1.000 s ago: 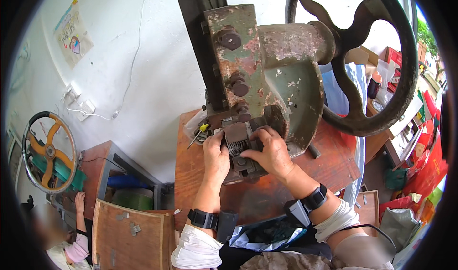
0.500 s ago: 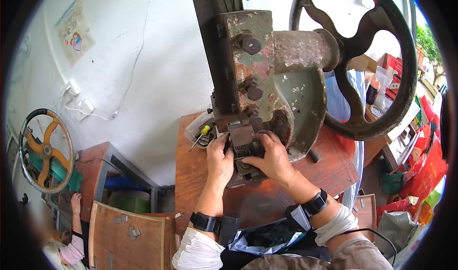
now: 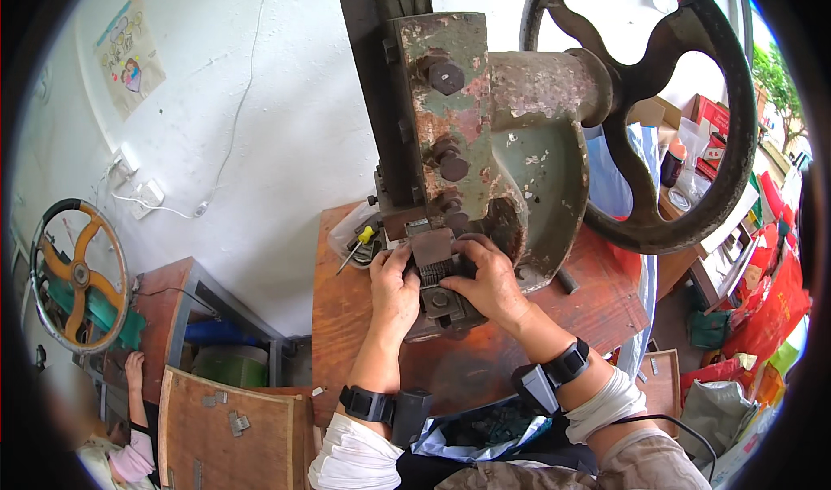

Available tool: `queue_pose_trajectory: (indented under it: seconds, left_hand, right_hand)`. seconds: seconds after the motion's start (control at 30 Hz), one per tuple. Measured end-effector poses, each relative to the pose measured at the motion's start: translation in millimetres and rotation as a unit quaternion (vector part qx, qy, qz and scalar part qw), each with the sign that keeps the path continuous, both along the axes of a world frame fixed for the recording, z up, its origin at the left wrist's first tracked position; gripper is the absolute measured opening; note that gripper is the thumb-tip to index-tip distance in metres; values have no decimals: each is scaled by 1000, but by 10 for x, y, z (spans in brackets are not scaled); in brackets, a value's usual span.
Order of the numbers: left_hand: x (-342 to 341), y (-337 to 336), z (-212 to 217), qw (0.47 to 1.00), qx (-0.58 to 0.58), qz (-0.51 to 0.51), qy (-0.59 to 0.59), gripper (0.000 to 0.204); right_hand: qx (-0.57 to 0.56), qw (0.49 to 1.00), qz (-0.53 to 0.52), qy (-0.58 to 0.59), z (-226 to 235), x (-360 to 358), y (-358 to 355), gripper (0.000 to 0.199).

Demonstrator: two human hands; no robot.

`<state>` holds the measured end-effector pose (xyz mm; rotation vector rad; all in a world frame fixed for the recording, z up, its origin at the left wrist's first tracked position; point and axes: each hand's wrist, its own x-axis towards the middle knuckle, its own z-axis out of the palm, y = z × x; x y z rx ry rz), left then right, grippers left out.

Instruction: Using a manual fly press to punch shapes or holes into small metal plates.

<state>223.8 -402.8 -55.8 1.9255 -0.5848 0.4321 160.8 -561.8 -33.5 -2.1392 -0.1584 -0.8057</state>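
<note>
A worn green-grey hand press (image 3: 454, 118) stands before me, with a flat metal block (image 3: 433, 248) at the lower end of its ram. Under that block sits a ridged stack of thin metal pieces (image 3: 434, 273) on the bolted die base (image 3: 443, 304). My left hand (image 3: 396, 286) pinches the stack's left side with bent fingers. From the right, my right hand (image 3: 489, 280) closes on the other side, thumb low at the front edge and index finger up beside the block. Fingertips partly hide where they touch the metal.
The press's large handwheel (image 3: 636, 109) rises at right. A clear tub (image 3: 346, 230) with a yellow-handled screwdriver (image 3: 363, 235) stands behind my left hand on the wooden bench (image 3: 381, 377). A wooden board (image 3: 229, 429) with metal bits and another person's hand (image 3: 135, 373) are at left.
My right thumb has shifted slightly up and inward along the stack's front. Both hands stay at the die, and the whole view has drifted a little.
</note>
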Motion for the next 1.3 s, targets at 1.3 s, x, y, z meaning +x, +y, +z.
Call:
queue_pose_trajectory:
  seconds: [1.3]
  left_hand:
    - [-90, 0, 90, 1000, 2, 11, 1, 40]
  right_hand:
    - [20, 999, -14, -35, -18, -90, 111, 34]
